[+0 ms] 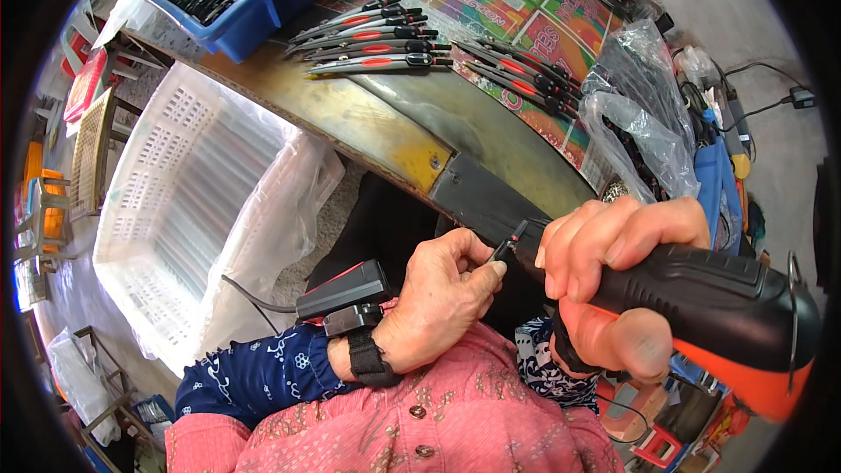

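Note:
My left hand [447,293] pinches a small slim black piece with a reddish end [520,235] between thumb and fingertips; most of that piece is hidden by the fingers. A black and orange electric screwdriver [701,285] lies in my right hand [604,263], its fingers wrapped over the front of the body. Its nose points left and meets or nearly touches the black piece. Beyond my hands, on the table, a fanned row of slender grey, black and red tools [372,39] lies at left. A second similar group [526,74] lies to its right.
A blue bin [229,42] full of similar parts stands at the table's far left. Below it, a white perforated crate [153,210] lined with clear plastic is beside the worn table edge [350,118]. Clear plastic bags [644,79] sit at the table's right.

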Available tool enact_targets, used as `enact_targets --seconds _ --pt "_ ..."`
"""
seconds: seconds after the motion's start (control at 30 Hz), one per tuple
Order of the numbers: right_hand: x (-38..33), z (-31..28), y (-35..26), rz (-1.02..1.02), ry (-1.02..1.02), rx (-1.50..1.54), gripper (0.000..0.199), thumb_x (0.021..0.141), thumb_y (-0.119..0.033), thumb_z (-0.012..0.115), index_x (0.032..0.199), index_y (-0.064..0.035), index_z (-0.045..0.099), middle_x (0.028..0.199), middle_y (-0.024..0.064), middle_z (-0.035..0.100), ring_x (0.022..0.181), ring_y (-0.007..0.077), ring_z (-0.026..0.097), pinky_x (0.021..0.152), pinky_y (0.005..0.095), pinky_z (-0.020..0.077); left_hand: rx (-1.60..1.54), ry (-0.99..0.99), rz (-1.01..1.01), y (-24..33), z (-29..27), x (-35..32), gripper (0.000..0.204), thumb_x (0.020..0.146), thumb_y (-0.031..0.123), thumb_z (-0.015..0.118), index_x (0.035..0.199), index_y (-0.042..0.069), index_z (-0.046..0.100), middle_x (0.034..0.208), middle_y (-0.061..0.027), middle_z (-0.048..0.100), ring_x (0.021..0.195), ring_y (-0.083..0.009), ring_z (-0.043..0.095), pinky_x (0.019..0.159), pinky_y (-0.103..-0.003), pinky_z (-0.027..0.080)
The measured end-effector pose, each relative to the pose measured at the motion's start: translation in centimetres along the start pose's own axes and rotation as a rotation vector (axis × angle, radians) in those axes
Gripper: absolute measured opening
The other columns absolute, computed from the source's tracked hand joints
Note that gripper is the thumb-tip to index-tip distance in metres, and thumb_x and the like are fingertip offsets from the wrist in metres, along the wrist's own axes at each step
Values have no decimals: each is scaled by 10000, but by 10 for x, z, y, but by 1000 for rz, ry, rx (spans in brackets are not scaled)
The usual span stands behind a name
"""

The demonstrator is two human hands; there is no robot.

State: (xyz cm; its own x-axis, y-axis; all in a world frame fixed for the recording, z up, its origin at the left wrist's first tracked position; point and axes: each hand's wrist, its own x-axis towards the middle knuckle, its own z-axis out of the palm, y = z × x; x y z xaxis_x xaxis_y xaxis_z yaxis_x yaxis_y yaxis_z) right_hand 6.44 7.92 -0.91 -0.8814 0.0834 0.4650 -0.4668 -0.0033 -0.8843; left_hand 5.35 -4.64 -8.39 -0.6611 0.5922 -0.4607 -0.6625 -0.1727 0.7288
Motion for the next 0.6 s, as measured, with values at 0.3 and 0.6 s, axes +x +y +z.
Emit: enact_targets --seconds 0.3,0.6 --pt "1 0 3 -10 -11 48 615 700 -541 731 875 -59 391 622 41 470 471 154 464 481 296 411 30 18 -5 -2 0 1 93 845 13 580 786 -29 522 595 -10 530 488 -38 453 410 -209 352" --pt "-5 5 -3 41 89 -21 666 663 -564 752 915 -52 409 615 41 484 475 158 486 495 306 430 172 -33 10 6 -2 -3 154 883 114 589 864 -21 518 633 -27 544 500 -64 475 425 -212 361"
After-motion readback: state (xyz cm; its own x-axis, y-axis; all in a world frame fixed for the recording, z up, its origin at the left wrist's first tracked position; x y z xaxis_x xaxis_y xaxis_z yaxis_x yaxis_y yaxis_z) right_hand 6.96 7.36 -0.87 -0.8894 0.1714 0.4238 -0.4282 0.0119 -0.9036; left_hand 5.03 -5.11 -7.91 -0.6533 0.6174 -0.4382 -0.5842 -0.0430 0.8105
